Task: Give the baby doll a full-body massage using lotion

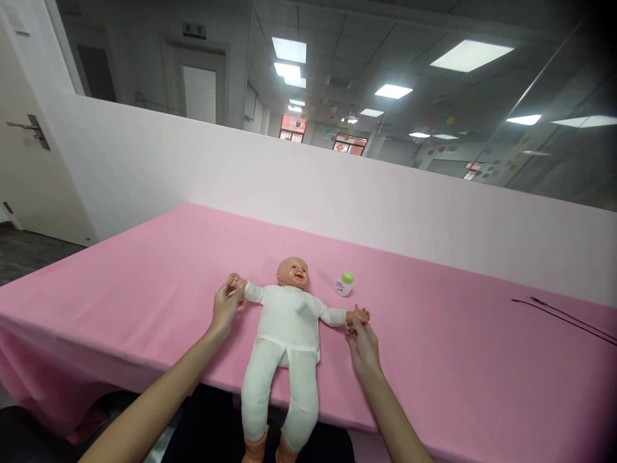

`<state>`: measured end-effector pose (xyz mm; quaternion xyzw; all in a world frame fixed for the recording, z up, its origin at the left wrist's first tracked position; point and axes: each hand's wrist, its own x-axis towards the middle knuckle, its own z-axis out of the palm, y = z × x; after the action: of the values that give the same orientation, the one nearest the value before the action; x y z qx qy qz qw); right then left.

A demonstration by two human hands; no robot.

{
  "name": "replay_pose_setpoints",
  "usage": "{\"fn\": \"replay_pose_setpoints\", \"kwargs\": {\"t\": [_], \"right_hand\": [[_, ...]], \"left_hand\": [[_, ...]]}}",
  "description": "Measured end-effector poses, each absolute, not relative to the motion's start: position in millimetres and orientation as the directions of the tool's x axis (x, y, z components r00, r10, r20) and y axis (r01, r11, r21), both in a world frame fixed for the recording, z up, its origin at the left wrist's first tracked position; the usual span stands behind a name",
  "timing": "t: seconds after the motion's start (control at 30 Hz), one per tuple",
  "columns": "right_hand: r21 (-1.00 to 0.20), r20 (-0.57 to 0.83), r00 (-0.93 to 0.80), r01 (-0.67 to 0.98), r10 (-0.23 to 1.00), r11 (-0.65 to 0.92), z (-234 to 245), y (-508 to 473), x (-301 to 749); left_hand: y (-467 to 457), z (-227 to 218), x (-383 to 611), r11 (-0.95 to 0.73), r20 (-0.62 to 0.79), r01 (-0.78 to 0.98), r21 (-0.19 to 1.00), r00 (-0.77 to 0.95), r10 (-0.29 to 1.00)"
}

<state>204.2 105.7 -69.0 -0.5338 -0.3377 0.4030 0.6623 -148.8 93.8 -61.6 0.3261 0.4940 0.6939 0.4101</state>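
A baby doll [288, 325] in a white suit lies on its back on the pink table [434, 347], head away from me and legs hanging over the near edge. My left hand [224, 308] grips the doll's hand on the left side. My right hand [362, 344] grips the doll's other hand, on the right. Both doll arms are stretched out sideways. A small white bottle with a green cap [344, 283] lies on the cloth just right of the doll's head.
A white partition wall [337, 186] runs along the table's far edge. A thin dark cable [563, 316] lies at the right of the table. A door with a handle [29, 128] stands at far left.
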Motion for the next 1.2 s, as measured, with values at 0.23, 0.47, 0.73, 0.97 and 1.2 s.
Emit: {"fn": "replay_pose_setpoints", "kwargs": {"t": [0.23,0.47,0.73,0.97,1.2], "right_hand": [[-0.983,0.108,0.414,-0.089,0.904,0.159,-50,94,200],[-0.626,0.516,-0.245,0.546,0.82,0.557,-36,59,155],[-0.698,0.516,-0.182,0.478,0.837,0.534,-49,67,160],[-0.957,-0.093,0.456,-0.288,0.885,0.048,-66,100,202],[-0.97,0.241,0.33,0.046,0.912,0.24,-45,80,180]], "left_hand": [[86,-56,-145,-0.264,0.181,-0.158,0.952,-0.406,0.896],[69,-53,-114,-0.484,0.484,0.323,0.813,0.087,0.871],[71,-58,-117,-0.378,0.413,0.23,0.897,-0.132,0.901],[87,-75,-148,-0.128,-0.089,-0.425,0.896,-0.454,0.886],[77,-57,-132,-0.31,0.288,-0.032,0.95,-0.291,0.912]]}}
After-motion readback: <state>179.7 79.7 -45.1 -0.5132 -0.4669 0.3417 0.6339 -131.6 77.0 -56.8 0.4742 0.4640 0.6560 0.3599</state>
